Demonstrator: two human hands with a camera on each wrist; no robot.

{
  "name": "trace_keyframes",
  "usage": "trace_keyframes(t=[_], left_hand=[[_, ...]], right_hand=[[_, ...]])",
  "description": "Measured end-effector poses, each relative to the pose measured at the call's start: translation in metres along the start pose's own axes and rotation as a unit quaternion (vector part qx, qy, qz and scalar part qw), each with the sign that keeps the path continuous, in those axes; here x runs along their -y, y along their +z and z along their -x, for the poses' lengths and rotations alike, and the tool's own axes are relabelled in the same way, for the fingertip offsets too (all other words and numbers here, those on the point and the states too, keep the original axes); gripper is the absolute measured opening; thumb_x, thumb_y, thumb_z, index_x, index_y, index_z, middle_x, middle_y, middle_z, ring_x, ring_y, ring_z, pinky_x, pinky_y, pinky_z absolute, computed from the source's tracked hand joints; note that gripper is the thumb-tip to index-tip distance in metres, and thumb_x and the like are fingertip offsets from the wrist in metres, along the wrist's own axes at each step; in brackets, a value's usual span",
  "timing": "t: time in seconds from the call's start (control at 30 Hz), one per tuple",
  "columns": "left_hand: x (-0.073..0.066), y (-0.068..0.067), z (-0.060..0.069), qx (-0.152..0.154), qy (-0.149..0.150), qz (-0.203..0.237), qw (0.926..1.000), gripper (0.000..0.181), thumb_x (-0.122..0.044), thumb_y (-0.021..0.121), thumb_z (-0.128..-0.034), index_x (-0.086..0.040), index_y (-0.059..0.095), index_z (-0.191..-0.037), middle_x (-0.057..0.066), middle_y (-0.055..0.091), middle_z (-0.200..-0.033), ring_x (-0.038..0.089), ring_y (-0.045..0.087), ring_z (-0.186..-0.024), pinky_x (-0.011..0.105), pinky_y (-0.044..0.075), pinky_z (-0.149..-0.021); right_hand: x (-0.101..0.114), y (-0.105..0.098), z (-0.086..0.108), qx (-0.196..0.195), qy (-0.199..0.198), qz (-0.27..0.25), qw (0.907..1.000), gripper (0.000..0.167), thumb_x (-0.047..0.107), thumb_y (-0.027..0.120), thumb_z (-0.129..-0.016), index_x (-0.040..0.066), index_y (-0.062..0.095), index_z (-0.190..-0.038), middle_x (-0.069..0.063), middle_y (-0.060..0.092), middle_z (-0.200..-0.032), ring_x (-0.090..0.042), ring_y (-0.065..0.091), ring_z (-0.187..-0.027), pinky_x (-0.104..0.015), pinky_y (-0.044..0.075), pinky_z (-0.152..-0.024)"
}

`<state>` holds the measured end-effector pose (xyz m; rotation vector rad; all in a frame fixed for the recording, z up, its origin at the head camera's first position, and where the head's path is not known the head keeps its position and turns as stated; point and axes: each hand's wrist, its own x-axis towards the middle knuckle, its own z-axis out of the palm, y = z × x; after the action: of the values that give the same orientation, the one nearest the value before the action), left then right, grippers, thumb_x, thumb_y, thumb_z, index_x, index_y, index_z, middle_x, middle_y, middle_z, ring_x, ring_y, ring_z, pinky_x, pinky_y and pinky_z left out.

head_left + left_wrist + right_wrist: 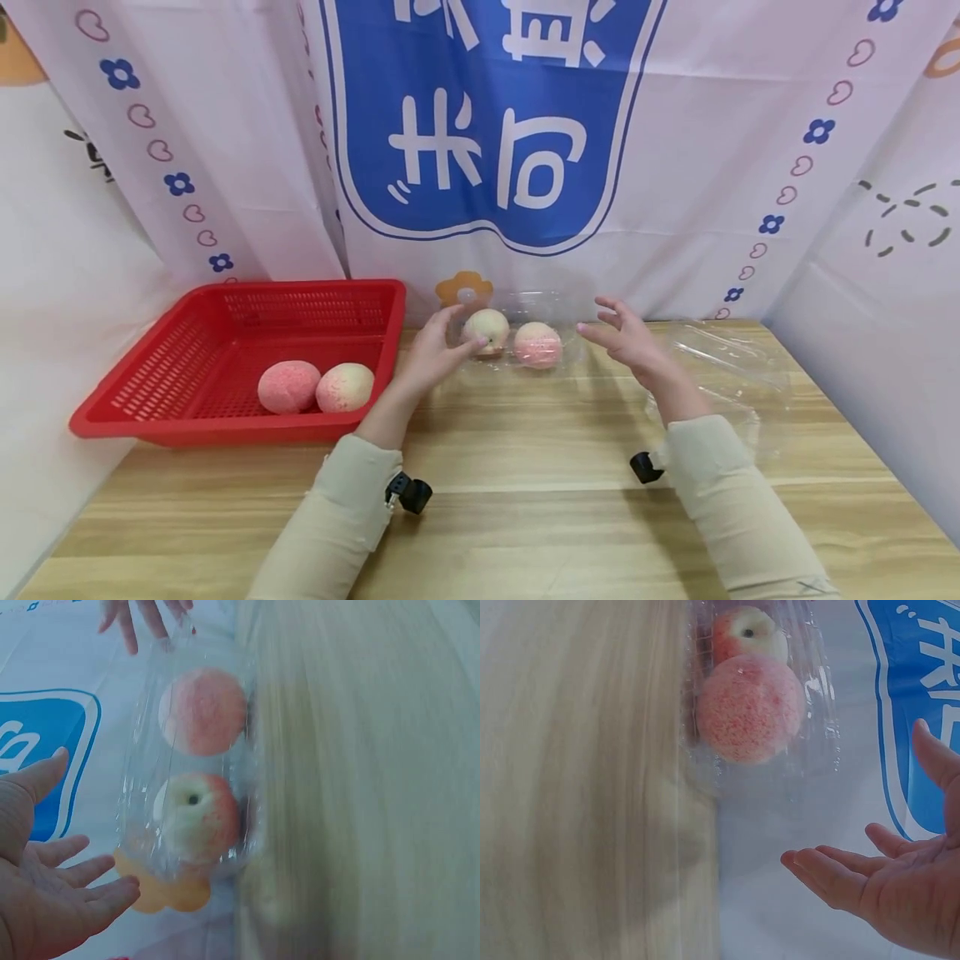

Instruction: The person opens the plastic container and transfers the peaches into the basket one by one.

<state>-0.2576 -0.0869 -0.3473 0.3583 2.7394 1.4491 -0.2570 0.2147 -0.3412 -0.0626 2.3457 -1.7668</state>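
Observation:
A clear plastic box lies at the back edge of the table, with two peaches in it. The left one is a cream-and-red peach with its stem hollow showing; beside it sits a pinker peach. My left hand is at the box's left end, fingers spread and holding nothing; the head view does not settle whether it touches the plastic. In the left wrist view that hand appears apart from the box. Just off the right end is my right hand, fingers extended and nothing in them.
On the left stands a red plastic basket holding a pink peach and a paler peach. More clear plastic packaging lies at the right under my right forearm. A printed cloth hangs behind the table.

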Motion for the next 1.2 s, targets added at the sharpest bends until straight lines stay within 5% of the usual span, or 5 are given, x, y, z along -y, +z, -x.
trace_keyframes(t=[0.3, 0.83, 1.2], left_hand=[[0.008, 0.014, 0.001, -0.026, -0.049, 0.013, 0.9984, 0.085, -0.035, 0.077, -0.0862, -0.008, 0.033, -0.153, 0.015, 0.033, -0.158, 0.034, 0.031, -0.147, 0.056, 0.033, -0.117], [0.029, 0.017, -0.004, -0.005, -0.102, 0.017, 0.9947, 0.098, -0.037, 0.08, -0.0828, -0.011, 0.022, -0.158, 0.016, 0.028, -0.162, 0.038, 0.027, -0.149, 0.059, 0.03, -0.117], [0.032, 0.017, -0.006, 0.014, -0.095, 0.051, 0.9941, 0.098, -0.029, 0.08, -0.0842, -0.009, 0.019, -0.159, 0.017, 0.028, -0.163, 0.035, 0.028, -0.15, 0.05, 0.035, -0.117]], right_hand=[[-0.01, 0.005, -0.006, 0.008, -0.012, 0.051, 0.9986, 0.089, 0.024, 0.065, -0.096, 0.012, 0.006, -0.16, -0.027, 0.007, -0.164, -0.05, 0.014, -0.149, -0.062, 0.02, -0.12], [-0.027, 0.021, -0.016, 0.037, -0.027, 0.072, 0.9963, 0.1, 0.023, 0.069, -0.093, 0.011, -0.005, -0.16, -0.025, -0.003, -0.165, -0.059, 0.014, -0.145, -0.065, 0.023, -0.117], [-0.034, 0.023, -0.019, 0.058, -0.018, 0.045, 0.9971, 0.099, 0.018, 0.066, -0.095, 0.012, -0.008, -0.159, -0.032, -0.001, -0.162, -0.051, 0.012, -0.149, -0.064, 0.021, -0.118]])
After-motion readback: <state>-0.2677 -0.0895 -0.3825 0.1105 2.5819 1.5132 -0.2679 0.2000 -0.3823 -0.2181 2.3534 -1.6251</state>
